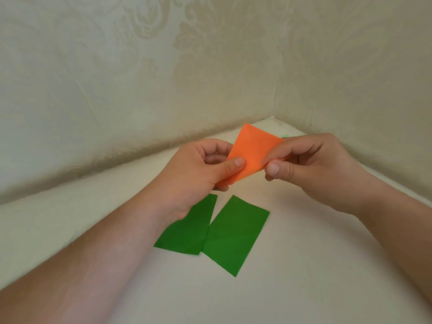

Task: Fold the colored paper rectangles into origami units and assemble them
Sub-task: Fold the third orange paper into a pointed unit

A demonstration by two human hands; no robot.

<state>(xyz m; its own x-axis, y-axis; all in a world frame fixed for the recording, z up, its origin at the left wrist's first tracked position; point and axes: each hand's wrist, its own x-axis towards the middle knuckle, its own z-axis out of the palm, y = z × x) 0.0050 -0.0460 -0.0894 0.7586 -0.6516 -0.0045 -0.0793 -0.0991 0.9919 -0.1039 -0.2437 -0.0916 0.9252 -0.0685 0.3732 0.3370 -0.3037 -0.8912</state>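
Both hands have the orange paper piece (251,152), partly folded into a kite-like shape, held up in the air over the desk (304,265). Left hand (198,169) grips the lower left edge, thumb flat on the near face and curled fingers behind it; right hand (311,164) pinches the right corner between thumb and forefinger. Both grips are closed tight on the sheet, neither free.

Now, the risk. Thin paper, held at two points with nothing under it: if the right pinch pulls or twists against the left, I'd expect the fold to drift off its line or the sheet to buckle through the middle. A slack thumb on the left and the layers could slide apart, and that crease goes in crooked. Hard to undo on paper.

Orientation: the long axis runs diagonally, from the blunt lower end at the left palm up to a sharp tip aimed away at the wall corner (275,118), leaning slightly right.

Below, two flat green paper rectangles (236,235) lie side by side on the desk, edges almost touching, the left one partly under the left wrist, both unfolded.
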